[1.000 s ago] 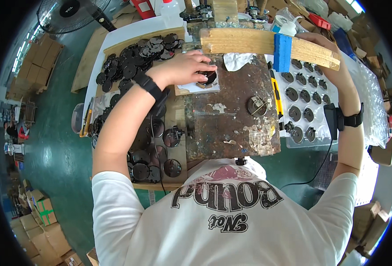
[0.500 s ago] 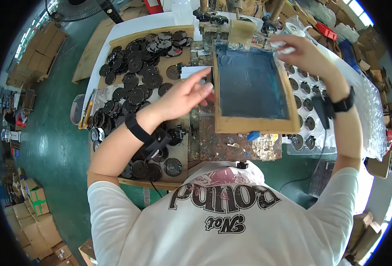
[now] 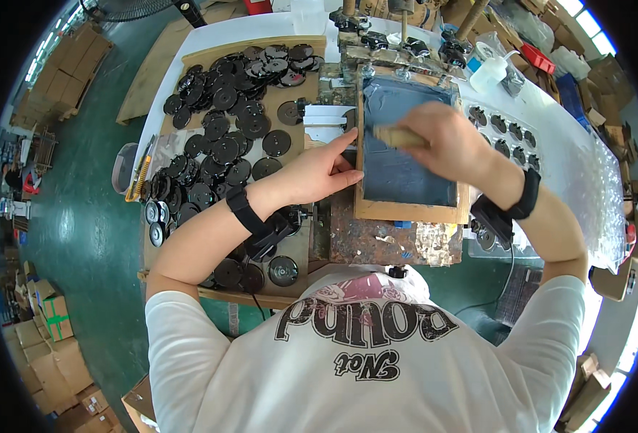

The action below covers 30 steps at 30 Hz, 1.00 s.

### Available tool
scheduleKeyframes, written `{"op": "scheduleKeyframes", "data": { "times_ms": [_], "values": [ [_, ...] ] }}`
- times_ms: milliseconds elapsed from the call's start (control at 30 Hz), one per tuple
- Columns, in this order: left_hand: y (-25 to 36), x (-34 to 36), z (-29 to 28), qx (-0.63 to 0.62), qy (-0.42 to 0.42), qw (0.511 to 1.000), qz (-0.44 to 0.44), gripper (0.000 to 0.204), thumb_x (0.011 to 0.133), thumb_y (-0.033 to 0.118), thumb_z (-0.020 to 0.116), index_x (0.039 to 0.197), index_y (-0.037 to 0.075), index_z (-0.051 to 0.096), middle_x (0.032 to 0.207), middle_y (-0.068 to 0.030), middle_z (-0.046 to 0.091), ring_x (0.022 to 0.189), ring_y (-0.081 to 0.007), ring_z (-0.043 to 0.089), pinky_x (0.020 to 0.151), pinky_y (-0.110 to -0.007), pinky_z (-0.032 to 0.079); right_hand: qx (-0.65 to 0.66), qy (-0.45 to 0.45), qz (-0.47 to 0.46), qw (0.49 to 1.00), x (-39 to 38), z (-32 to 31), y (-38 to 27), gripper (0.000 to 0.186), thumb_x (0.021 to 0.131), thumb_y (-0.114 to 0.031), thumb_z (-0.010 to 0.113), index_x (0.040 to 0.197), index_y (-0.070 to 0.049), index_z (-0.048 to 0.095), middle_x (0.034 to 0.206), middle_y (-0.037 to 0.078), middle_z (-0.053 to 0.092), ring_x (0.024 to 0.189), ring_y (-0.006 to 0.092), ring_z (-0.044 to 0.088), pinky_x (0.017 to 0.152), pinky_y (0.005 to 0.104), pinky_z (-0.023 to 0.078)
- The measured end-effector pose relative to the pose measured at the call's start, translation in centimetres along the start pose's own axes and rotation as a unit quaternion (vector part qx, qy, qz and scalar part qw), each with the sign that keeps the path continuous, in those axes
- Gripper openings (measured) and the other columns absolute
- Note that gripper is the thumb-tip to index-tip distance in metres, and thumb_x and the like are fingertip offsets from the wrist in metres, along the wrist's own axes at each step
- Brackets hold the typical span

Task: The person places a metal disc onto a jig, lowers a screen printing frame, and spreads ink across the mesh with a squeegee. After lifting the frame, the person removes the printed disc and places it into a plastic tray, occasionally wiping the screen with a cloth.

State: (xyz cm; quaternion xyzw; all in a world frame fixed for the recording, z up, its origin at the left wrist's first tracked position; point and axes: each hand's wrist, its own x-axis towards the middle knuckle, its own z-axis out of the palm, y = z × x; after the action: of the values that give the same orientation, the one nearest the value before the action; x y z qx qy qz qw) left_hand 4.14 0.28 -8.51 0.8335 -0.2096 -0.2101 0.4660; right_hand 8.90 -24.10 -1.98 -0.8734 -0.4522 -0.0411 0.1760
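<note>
A wooden-framed printing screen (image 3: pixel 408 210) with dark blue-grey mesh (image 3: pixel 404 182) lies in front of me on a stained work base (image 3: pixel 362 242). My right hand (image 3: pixel 450 144) is closed around a tan squeegee (image 3: pixel 400 137) over the upper middle of the mesh; motion blurs both slightly. At the frame's left edge is my left hand (image 3: pixel 310 173), its index finger and thumb spread and resting against the wood, its other fingers partly hidden. Just beyond that hand, a white strip-like piece (image 3: pixel 325 117) sticks out from under the frame's left side.
Black discs (image 3: pixel 225 99) lie heaped on a board at left. More dark parts sit in a clear tray (image 3: pixel 503 148) at right, beside bubble wrap (image 3: pixel 600 209). Clamps (image 3: pixel 414 47) stand behind the screen, a white bottle (image 3: pixel 489 72) to their right. A fan (image 3: pixel 128 9) is far left.
My right hand has moved from the frame's far right corner onto the squeegee, which has come from the far edge toward me over the mesh. My left hand has reached the frame's side.
</note>
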Motion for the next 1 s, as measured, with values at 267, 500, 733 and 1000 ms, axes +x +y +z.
{"op": "scheduleKeyframes", "data": {
  "times_ms": [267, 500, 733, 1000],
  "values": [
    [0.9, -0.4, 0.0, -0.014, 0.013, 1.0, 0.006, 0.071, 0.092, 0.02, 0.061, 0.147, 0.004, 0.019, 0.085, -0.0086, 0.065, 0.073, -0.0142, 0.058, 0.069, -0.027, 0.047, -0.005, -0.023, 0.031, 0.999, 2.1, -2.0, 2.9, 0.032, 0.076, -0.023, 0.072, 0.102, -0.006, 0.065, 0.092, 0.015, 0.063, 0.083, 0.0325, 0.062, 0.075, 0.0381, 0.051],
    [4.1, -0.8, -2.1, -0.117, 0.055, 0.975, 0.18, 0.05, 0.096, 0.01, 0.053, 0.143, 0.011, 0.035, 0.084, -0.0014, 0.06, 0.075, -0.0074, 0.052, 0.071, -0.022, 0.044, 0.169, 0.077, 0.18, 0.966, -0.2, -8.1, 12.4, 0.04, 0.089, -0.02, 0.064, 0.123, -0.002, 0.056, 0.103, 0.007, 0.063, 0.087, 0.0103, 0.061, 0.075, 0.024, 0.049],
    [4.7, -1.4, -4.4, -0.116, 0.061, 0.948, 0.289, 0.045, 0.099, 0.021, 0.047, 0.142, 0.012, 0.037, 0.128, -0.0083, 0.053, 0.105, -0.0133, 0.054, 0.085, -0.028, 0.046, 0.324, -0.021, 0.324, 0.889, -6.5, -6.1, 18.5, 0.023, 0.091, -0.015, 0.057, 0.109, 0.0, 0.058, 0.098, 0.007, 0.065, 0.085, 0.0152, 0.062, 0.077, 0.0298, 0.05],
    [-4.2, -1.1, -7.4, 0.426, 0.108, 0.896, -0.068, 0.037, 0.083, 0.029, 0.065, 0.11, 0.004, 0.061, 0.103, -0.0143, 0.06, 0.096, -0.0313, 0.059, 0.083, -0.038, 0.049, 0.025, -0.004, 0.13, 0.991, -0.7, 4.3, 7.7, 0.038, 0.084, -0.033, 0.065, 0.109, -0.005, 0.061, 0.097, 0.014, 0.067, 0.092, 0.0257, 0.064, 0.083, 0.0363, 0.05]
  ]
}}
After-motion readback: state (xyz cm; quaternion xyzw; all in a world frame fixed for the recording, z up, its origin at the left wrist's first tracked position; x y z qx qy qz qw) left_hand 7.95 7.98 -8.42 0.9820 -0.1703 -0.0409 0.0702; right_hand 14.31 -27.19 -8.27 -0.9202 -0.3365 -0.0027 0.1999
